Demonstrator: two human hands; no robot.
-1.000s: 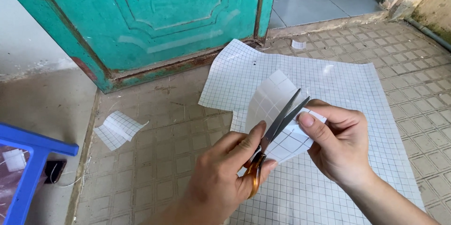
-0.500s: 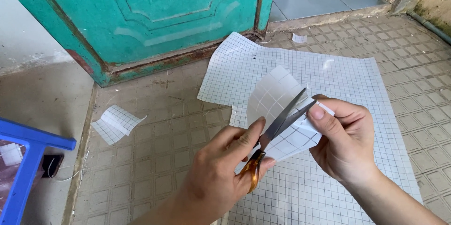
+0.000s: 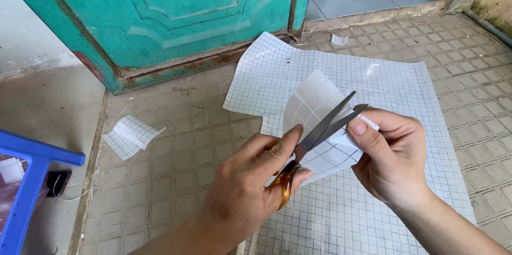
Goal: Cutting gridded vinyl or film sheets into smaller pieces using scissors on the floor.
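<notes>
- My left hand (image 3: 245, 191) grips orange-handled scissors (image 3: 314, 143), blades slightly parted.
- My right hand (image 3: 392, 156) pinches a gridded paper piece (image 3: 314, 100), just beside the blades.
- Beneath both hands lies a large gridded sheet (image 3: 405, 90).

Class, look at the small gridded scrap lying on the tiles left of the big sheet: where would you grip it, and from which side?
Pinch the gridded scrap at its raised right corner, coming from the right. That end seems curled off the tiled floor, giving fingers an edge; the rest lies flat.
</notes>
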